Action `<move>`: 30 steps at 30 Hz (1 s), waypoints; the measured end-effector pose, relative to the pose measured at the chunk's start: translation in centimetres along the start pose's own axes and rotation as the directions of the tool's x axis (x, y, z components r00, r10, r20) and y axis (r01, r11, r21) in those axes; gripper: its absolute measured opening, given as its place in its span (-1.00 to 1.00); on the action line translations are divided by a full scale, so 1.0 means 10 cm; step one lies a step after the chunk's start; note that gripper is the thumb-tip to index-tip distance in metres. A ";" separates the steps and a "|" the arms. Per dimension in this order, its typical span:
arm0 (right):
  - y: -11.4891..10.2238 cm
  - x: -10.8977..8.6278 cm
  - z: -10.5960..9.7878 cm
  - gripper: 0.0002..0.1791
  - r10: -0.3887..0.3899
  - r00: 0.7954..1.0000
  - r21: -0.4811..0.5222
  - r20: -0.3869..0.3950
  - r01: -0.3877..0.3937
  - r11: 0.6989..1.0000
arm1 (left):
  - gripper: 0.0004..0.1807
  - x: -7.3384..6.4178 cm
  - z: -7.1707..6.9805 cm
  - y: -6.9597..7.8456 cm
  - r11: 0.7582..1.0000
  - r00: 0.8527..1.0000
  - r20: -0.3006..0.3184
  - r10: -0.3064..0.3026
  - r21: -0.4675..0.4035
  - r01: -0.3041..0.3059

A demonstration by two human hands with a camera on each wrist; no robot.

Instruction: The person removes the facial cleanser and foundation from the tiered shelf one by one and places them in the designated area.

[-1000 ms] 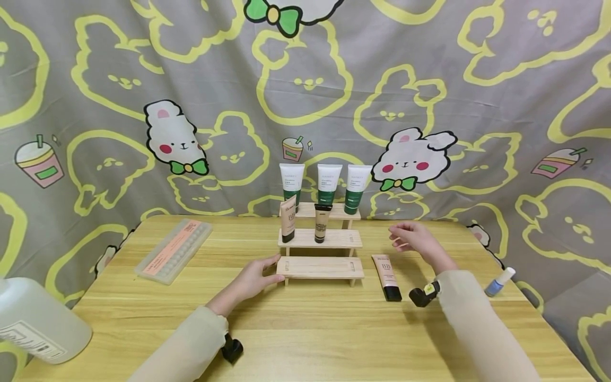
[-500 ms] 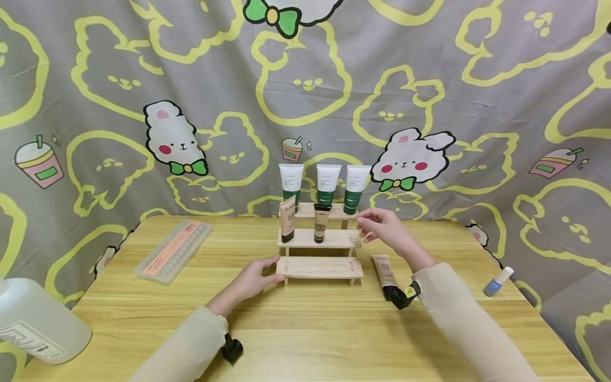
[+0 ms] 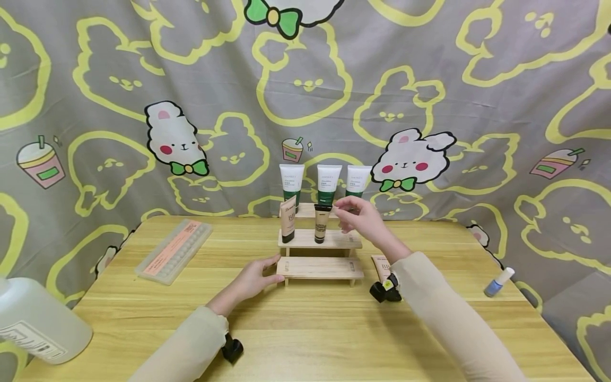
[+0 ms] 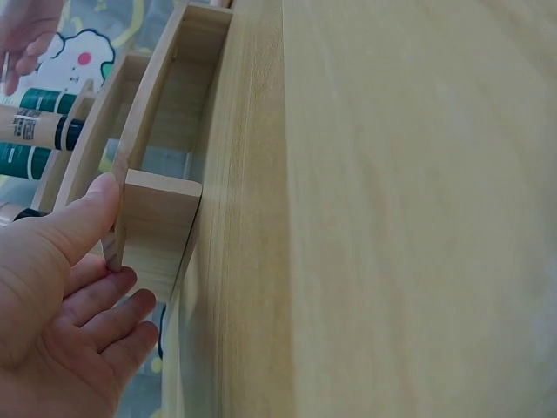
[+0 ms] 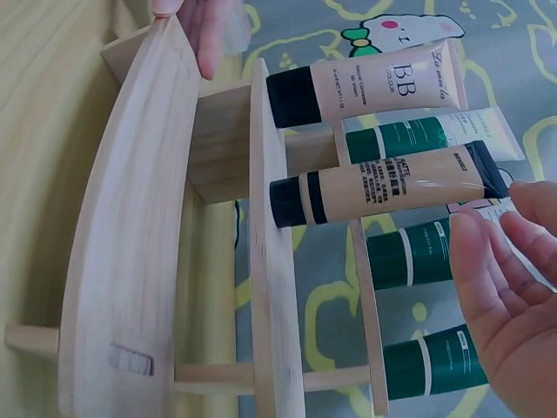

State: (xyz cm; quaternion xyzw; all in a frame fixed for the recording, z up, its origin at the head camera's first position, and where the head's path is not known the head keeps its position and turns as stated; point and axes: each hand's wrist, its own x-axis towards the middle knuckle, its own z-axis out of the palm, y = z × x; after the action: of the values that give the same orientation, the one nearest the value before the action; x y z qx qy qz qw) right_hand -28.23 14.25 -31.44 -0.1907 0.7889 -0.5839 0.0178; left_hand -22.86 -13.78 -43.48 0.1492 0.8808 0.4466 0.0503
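My left hand (image 3: 250,278) pinches the left end of the lowest step of a three-step wooden stand (image 3: 320,268), thumb on top. On the middle step, a beige foundation tube (image 3: 321,225) with a black crimped end stands on its cap. The thumb and index fingertip of my right hand (image 3: 365,218) are right at that crimped end, fingers loosely bent. A pink BB cream tube (image 5: 383,87) stands beside it on the same step. Several white-and-green tubes (image 3: 291,178) stand on the top step, the rightmost partly hidden by my right hand.
Another BB cream tube (image 3: 381,265) lies on the table right of the stand, partly hidden by my right wrist's camera (image 3: 379,292). A blue nail polish bottle (image 3: 498,282) lies farther right. At left are a flat clear case (image 3: 174,252) and a large jug (image 3: 40,318).
My right hand has moved left, from above the BB cream tube lying on the table to the upper end of the foundation tube. The left hand keeps its grip on the stand.
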 end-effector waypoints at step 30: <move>0.11 0.15 0.13 -0.83 -0.024 0.994 -0.015 -0.107 0.022 1.000 | -0.30 0.01 -0.01 -0.01 1.000 1.000 0.008 -0.012 0.017 0.012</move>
State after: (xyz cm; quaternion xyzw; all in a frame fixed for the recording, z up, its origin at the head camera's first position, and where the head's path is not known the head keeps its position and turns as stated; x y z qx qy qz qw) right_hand -29.57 12.85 -32.61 -0.1682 0.7905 -0.5880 -0.0327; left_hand -22.98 -13.84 -43.49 0.1463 0.8852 0.4381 0.0551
